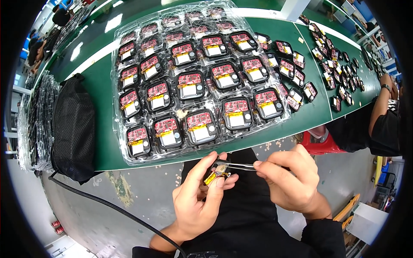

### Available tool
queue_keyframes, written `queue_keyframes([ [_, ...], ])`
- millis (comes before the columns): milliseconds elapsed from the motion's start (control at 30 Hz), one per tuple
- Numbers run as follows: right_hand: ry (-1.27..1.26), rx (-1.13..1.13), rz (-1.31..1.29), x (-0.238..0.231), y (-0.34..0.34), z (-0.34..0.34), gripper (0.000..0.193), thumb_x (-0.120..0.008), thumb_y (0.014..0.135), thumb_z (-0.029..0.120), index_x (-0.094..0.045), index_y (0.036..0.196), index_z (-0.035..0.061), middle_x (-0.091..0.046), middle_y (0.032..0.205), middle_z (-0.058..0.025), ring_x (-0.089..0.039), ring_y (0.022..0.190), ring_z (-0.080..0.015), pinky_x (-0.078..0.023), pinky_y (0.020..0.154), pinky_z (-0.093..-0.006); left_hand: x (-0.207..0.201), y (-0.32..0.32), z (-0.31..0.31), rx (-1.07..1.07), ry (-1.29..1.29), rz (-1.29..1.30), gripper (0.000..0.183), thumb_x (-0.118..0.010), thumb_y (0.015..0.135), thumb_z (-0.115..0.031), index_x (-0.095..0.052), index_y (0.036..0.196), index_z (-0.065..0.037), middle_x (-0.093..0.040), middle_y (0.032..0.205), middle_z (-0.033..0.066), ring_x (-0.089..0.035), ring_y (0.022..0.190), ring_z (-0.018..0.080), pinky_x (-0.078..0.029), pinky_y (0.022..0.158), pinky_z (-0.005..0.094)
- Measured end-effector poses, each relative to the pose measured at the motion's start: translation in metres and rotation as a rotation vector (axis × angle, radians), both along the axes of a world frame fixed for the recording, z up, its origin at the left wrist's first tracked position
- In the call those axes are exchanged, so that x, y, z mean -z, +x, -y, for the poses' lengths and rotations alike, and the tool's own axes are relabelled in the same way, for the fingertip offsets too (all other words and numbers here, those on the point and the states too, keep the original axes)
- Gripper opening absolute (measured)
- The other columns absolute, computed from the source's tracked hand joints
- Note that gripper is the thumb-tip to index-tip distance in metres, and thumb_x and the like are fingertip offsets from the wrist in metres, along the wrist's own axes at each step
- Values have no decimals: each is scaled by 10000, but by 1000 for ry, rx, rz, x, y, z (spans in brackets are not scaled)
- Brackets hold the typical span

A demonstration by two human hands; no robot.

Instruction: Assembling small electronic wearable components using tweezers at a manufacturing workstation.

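Below the table's near edge, my left hand [198, 204] pinches a small electronic module [217, 172] with yellow tape and a silvery part; the fingers cover much of it. My right hand [294, 182] is closed around metal tweezers [241, 166]. Their tips reach to the module's upper side, but whether they grip anything there is too small to tell. Beyond my hands lies a clear plastic tray [122, 144] on the green table [105, 148]. In its pockets sit several black square-framed units [200, 127], with red circuit boards, yellow tape and silver-white parts.
Loose units [286, 68] lie right of the tray, with a larger pile [337, 71] farther right. A black mesh bag [74, 129] and stacked clear trays [35, 124] stand left. A black cable [116, 204] runs toward me. A co-worker's arm [379, 103] and a red stool [320, 144] are at right.
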State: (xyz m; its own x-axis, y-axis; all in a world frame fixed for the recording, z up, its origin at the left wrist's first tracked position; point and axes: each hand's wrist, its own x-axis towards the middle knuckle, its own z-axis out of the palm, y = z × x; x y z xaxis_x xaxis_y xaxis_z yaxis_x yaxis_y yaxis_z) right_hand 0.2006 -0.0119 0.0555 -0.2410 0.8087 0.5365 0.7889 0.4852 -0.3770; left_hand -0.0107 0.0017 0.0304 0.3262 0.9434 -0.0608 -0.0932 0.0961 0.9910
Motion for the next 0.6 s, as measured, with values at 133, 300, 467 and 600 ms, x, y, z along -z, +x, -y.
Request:
queue_keyframes([
  [133, -56, -57, -43, -3, -5, 1, 324, -729, 632, -3, -764, 951, 41, -647, 844, -43, -499, 613, -180, -391, 524, -309, 2, -3, -1, 2, 20, -15, 462, -498, 1024, 44, -372, 1466, 83, -580, 1336, 293, -736, 988, 321, -655, 834, 375],
  [300, -90, -31, -65, -2, -2, 1, 312, -747, 628, -13, -756, 934, 49, -654, 848, -45, -511, 618, -193, -403, 541, -312, -1, -1, 2, -14, -8, 7, 465, -504, 1020, 45, -373, 1464, 83, -580, 1332, 294, -734, 993, 317, -656, 827, 373],
  [467, -187, -69, -79, -14, 5, 2, 265, -778, 668, -3, -744, 924, 56, -654, 847, -41, -526, 617, -217, -418, 565, -324, 0, -4, -1, -13, -17, 11, 458, -499, 1031, 10, -365, 1464, 76, -577, 1332, 300, -742, 963, 321, -659, 811, 373],
  [600, -311, 70, -46, -29, 21, 5, 214, -803, 748, 108, -710, 930, 45, -596, 699, -49, -538, 598, -251, -405, 578, -378, -5, -11, -4, -11, -246, 207, 464, -484, 1065, -82, -330, 1486, 37, -563, 1361, 288, -720, 1029, 364, -640, 855, 411],
])
